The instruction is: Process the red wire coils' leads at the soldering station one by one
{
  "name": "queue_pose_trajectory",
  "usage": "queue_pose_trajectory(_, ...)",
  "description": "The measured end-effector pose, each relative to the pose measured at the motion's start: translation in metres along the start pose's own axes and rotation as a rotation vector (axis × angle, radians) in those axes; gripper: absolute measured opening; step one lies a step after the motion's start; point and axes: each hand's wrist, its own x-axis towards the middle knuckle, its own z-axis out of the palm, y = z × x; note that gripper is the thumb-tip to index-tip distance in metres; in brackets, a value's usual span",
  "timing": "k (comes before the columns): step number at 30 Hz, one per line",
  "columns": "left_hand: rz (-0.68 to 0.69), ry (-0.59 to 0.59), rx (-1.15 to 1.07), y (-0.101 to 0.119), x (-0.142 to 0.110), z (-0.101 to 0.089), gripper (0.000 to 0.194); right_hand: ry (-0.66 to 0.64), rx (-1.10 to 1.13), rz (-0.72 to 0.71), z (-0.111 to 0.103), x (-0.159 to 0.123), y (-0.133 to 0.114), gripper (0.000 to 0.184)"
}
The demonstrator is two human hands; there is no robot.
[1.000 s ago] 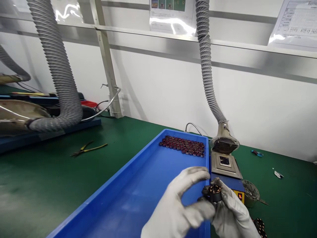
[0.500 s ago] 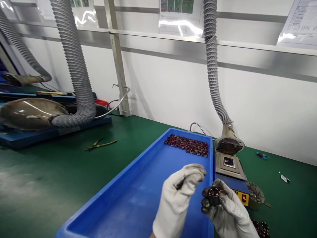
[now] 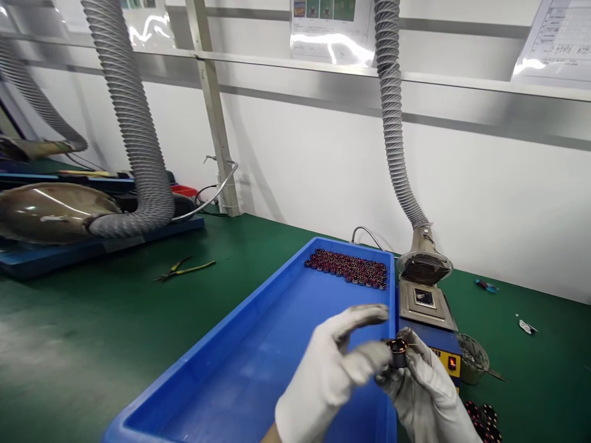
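Note:
My right hand [image 3: 422, 381], in a white glove with darkened fingertips, pinches a small black ring-shaped part [image 3: 398, 355] with copper-coloured spots round its inner rim. A thin wire sticks out of its right side. My left hand [image 3: 339, 363], gloved alike, is just left of the part with thumb and forefinger spread apart. The thumb is blurred and its tip lies close to the ring; whether it touches I cannot tell. Both hands are above the right side of a long blue tray [image 3: 221, 326]. Many small dark red and black round pieces [image 3: 348, 269] fill its far end.
Right of the tray stands a blue solder pot [image 3: 427, 304] with a lit switch, under a grey extraction hose [image 3: 392, 117]. Beside it is a cup [image 3: 473, 359]. More dark parts [image 3: 484, 421] lie at lower right. Pliers [image 3: 184, 269] rest on the green table left of the tray.
My left thumb and forefinger have parted, and the thumb has come down and right toward the ring-shaped part. My right hand keeps its hold. The whole view has shifted slightly.

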Motion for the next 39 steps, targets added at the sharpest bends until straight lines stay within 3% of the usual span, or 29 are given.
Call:
queue_pose_trajectory(2, -0.044, -0.144, 0.073, 0.002, 0.001, 0.004, 0.023, 0.019, 0.010, -0.015, 0.006, -0.003, -0.002, 0.026)
queue_pose_trajectory(3, -0.033, -0.146, 0.072, 0.002, 0.001, 0.006, 0.020, 0.023, 0.020, -0.013, 0.009, -0.005, -0.004, 0.027)
queue_pose_trajectory(9, 0.120, 0.132, 0.050, -0.006, -0.003, -0.002, 0.018, -0.063, 0.146, 0.126, 0.016, -0.015, -0.017, 0.016)
queue_pose_trajectory(11, 0.147, 0.057, 0.206, -0.005, -0.005, -0.005, 0.020, -0.101, 0.158, 0.130, 0.012, -0.014, -0.016, 0.017)
queue_pose_trajectory(14, 0.295, -0.135, 0.504, -0.007, -0.007, -0.001, 0.050, -0.089, 0.122, 0.100, 0.002, -0.011, -0.011, 0.023)
queue_pose_trajectory(18, 0.543, -0.206, 0.559, -0.009, -0.005, 0.003, 0.037, -0.028, 0.085, 0.057, -0.005, -0.009, -0.005, 0.022)
queue_pose_trajectory(20, 0.471, -0.254, 0.438, -0.008, -0.003, 0.001, 0.031, -0.027, 0.062, 0.066, -0.003, -0.011, -0.005, 0.023)
queue_pose_trajectory(22, 0.290, -0.238, 0.261, -0.006, -0.002, 0.000, 0.016, -0.045, 0.030, 0.092, 0.001, -0.012, -0.007, 0.026)
queue_pose_trajectory(24, 0.155, -0.174, 0.076, -0.005, -0.002, -0.001, 0.010, -0.067, 0.011, 0.127, 0.006, -0.012, -0.010, 0.029)
queue_pose_trajectory(27, 0.130, -0.022, -0.128, -0.003, -0.002, -0.006, 0.013, -0.086, 0.020, 0.175, 0.010, -0.012, -0.015, 0.028)
queue_pose_trajectory(30, 0.089, -0.031, -0.078, 0.002, -0.003, -0.011, 0.024, -0.062, 0.002, 0.166, 0.007, -0.013, -0.018, 0.027)
queue_pose_trajectory(33, -0.154, -0.198, 0.025, 0.006, -0.003, -0.009, 0.032, -0.051, -0.055, 0.105, 0.002, -0.014, -0.019, 0.030)
queue_pose_trajectory(35, -0.244, -0.211, -0.001, 0.007, -0.002, -0.004, 0.027, -0.064, -0.068, 0.093, 0.000, -0.014, -0.017, 0.030)
queue_pose_trajectory(39, -0.131, -0.199, -0.029, 0.007, -0.002, -0.001, 0.024, -0.097, -0.041, 0.130, 0.001, -0.010, -0.013, 0.029)
